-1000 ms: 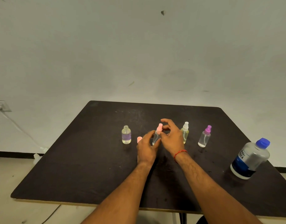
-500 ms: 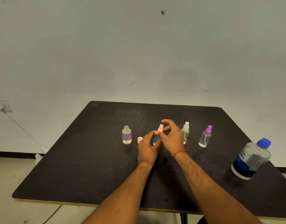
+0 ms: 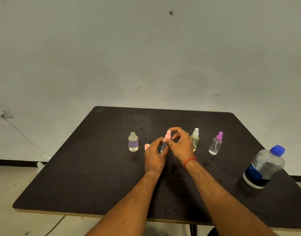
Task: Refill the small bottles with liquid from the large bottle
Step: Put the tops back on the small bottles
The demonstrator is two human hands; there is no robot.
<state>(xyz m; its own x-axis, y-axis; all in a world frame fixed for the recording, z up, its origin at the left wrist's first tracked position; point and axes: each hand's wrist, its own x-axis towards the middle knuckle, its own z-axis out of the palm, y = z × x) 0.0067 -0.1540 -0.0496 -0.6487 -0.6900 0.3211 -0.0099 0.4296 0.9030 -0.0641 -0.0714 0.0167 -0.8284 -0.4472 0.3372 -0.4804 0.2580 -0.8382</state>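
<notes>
Bottle with pink spray top (image 3: 164, 147) right in the middle of the desk (image 3: 95, 176), caught between both hands! It's tilted, long axis running from its base at the near left up to the pink top, which points away and a touch to the right. Left hand (image 3: 154, 155) wraps its fingers (image 3: 157, 142) round the clear body; right hand (image 3: 182, 145) curls over and pinches the pink top. Whether the base touches the desk, can't tell, the left hand hides it. Just left of that hand, a loose pink cap (image 3: 147, 146) on the desk, and beyond it an open bottle with a purple label (image 3: 133, 142), upright. To the right, just behind the right hand, a yellowish bottle with a white spray top (image 3: 195, 139), then a purple-topped bottle (image 3: 216, 143), both upright. Well off near the right edge, the large bottle (image 3: 263, 167), blue cap on. Red thread (image 3: 189, 160) round the right wrist
</notes>
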